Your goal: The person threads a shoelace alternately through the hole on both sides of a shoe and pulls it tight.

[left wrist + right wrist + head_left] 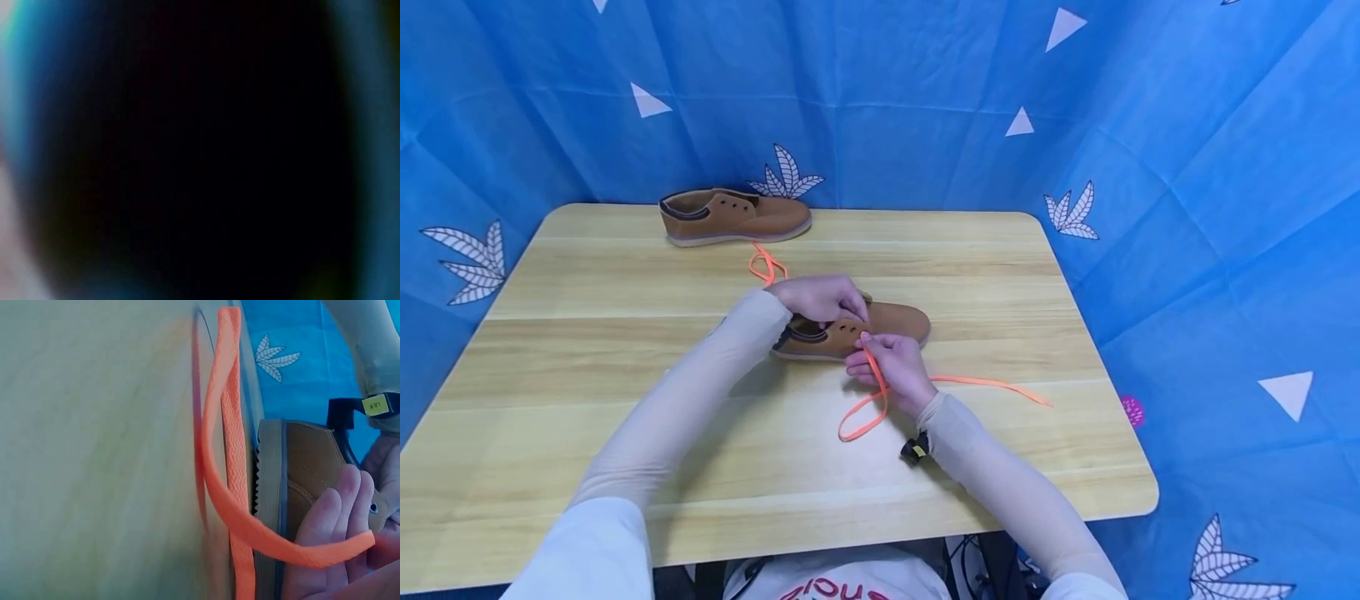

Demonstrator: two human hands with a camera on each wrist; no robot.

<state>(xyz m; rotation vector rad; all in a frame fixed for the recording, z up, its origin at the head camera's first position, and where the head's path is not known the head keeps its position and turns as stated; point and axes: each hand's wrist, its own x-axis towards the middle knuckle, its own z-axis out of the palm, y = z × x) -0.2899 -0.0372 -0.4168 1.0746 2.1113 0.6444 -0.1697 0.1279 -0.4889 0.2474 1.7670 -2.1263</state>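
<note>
A brown shoe (902, 322) lies sideways on the table with its toe to the right. My left hand (822, 296) reaches over its opening, fingers bent down and gripping the shoe by the eyelet flap. At the near side of the flap, my right hand (897, 367) pinches an orange shoelace (985, 382) between thumb and finger, close to the eyelets. From that pinch the lace hangs in a loop toward me, and its tail runs right across the table. In the right wrist view the lace (236, 444) curves up to the fingers, beside the shoe's sole (270, 487). The left wrist view is dark and blocked.
Another brown shoe (778, 218), with bare eyelets, stands at the back of the wooden table (625, 400). A second orange lace piece (758, 265) lies behind my left hand. A small black wrist device (914, 450) sits below my right wrist. Blue curtains (910, 75) border the table.
</note>
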